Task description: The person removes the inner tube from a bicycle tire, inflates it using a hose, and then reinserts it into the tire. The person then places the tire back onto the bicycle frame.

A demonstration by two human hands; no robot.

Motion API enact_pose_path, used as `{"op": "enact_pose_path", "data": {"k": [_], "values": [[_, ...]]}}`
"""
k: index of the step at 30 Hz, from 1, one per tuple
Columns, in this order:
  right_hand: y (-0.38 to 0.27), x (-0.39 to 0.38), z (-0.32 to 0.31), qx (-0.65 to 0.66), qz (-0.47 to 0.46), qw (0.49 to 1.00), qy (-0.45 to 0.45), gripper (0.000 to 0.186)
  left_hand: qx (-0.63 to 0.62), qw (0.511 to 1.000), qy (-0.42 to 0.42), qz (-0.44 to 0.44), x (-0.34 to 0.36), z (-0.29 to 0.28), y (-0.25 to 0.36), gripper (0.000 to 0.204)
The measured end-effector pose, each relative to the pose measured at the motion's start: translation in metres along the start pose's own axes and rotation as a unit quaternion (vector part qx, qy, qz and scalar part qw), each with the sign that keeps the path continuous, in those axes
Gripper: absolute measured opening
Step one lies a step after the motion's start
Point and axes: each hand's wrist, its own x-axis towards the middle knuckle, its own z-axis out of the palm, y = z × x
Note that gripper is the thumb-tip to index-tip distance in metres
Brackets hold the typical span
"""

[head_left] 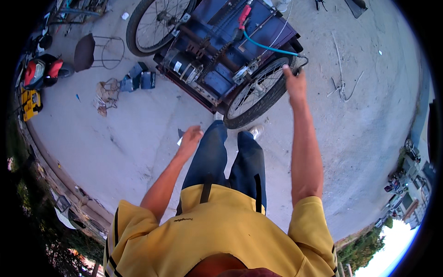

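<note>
A three-wheeled cart frame (258,34) lies tipped, its dark blue underside, axle, chain and cylindrical motor (181,64) exposed. My right hand (296,85) is raised beside the near spoked wheel (251,111), closed around the black end of a teal hose (270,46). From there the hose runs back to a red-handled tool (244,16) on the cart. My left hand (191,138) hangs low by my left leg, fingers loosely bent and apart, with no held thing visible. A small dark and white piece shows beside it; whether it touches the hand is unclear.
A second wheel (159,21) sits at the cart's far left. Left on the concrete are a stool (87,53), blue boxes (138,78), a crumpled bag (107,94) and a yellow case (31,104). A pale cord (341,85) lies at right.
</note>
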Motion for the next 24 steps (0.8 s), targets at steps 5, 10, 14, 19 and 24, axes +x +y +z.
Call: {"op": "enact_pose_path", "data": {"k": [5, 10, 14, 19, 24], "values": [[0.038, -0.017, 0.038, -0.013, -0.081, 0.986, 0.148, 0.076, 0.063, 0.996, 0.012, 0.066, -0.049, 0.036, -0.012, 0.057], [0.073, -0.170, 0.101, -0.064, -0.172, 0.975, 0.126, 0.085, 0.110, 0.969, 0.123, 0.184, -0.049, 0.061, 0.037, 0.057], [0.172, -0.289, 0.095, -0.132, -0.010, 0.970, -0.204, 0.080, 0.170, 0.949, 0.135, 0.228, -0.046, 0.094, 0.080, 0.062], [0.189, -0.231, 0.010, -0.169, -0.040, 0.976, -0.134, 0.052, 0.252, 0.922, 0.105, 0.276, -0.032, 0.134, 0.107, 0.081], [0.134, -0.128, -0.052, -0.174, -0.226, 0.958, -0.022, 0.042, 0.293, 0.899, 0.161, 0.282, -0.028, 0.180, 0.131, 0.085]]}}
